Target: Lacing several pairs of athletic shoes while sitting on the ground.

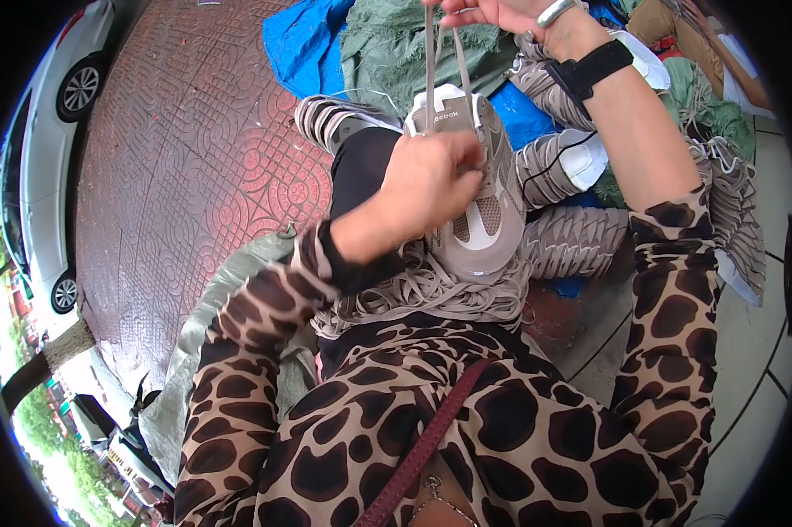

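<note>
A beige-grey shoe upper [488,230] lies over my lap, its toe pointing toward me. My left hand [427,184] is closed over its lacing area, fingers curled and a little blurred; what they hold is hidden. Up at the top edge, my right hand [510,16] pinches a flat beige shoelace [463,66], drawn taut up from the upper. Part of that hand is cut off by the picture edge. Beneath the upper, a thick heap of loose beige shoelaces [414,299] covers my lap.
Nested stacks of similar uppers [576,241] lie to the right, with another stack [330,119] beyond my left hand. Green woven sacking [387,44] and blue sheeting [304,53] spread at the back. A silver car [40,176] stands on the red patterned paving at far left.
</note>
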`<state>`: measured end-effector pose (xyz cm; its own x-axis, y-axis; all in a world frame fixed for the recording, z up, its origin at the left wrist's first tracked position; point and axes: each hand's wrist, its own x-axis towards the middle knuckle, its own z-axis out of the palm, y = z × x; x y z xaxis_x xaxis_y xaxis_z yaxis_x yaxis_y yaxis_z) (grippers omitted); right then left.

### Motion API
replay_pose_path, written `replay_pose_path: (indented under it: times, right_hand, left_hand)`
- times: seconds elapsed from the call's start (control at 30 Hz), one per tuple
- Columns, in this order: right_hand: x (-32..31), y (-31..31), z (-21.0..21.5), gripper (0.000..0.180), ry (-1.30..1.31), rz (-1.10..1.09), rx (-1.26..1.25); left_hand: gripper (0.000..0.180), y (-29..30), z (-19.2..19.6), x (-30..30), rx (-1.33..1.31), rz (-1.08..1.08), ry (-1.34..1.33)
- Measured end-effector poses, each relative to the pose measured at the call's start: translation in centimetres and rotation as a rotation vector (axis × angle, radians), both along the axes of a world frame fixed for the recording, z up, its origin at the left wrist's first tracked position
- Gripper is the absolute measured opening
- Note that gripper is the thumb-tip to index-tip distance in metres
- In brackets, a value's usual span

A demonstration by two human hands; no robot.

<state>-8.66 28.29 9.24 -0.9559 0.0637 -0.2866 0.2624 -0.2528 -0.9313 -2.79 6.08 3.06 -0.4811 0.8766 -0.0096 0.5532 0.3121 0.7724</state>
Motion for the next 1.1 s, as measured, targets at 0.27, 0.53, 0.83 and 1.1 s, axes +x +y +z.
replay_pose_path:
  times: [0.27,0.53,0.83,1.1]
  right_hand:
    - [-0.4,-0.2,-3.6,0.029,0.114,0.242,0.058]
    - [-4.9,4.8,-7.6,0.035,0.411,-0.101,0.641]
    - [-5.0,2.5,-4.8,0.031,0.129,-0.081,0.63]
    - [-2.7,2.1,-4.2,0.031,0.145,-0.224,0.392]
  left_hand:
    - [0.045,-2.7,-1.3,4.7,0.03,-0.096,0.683]
    - [0.052,-3.4,-1.6,5.4,0.093,-0.423,0.589]
    - [0.046,-3.5,-2.3,5.4,0.199,-0.395,0.315]
    - [0.012,-2.6,-1.2,-0.2,-0.003,0.137,0.313]
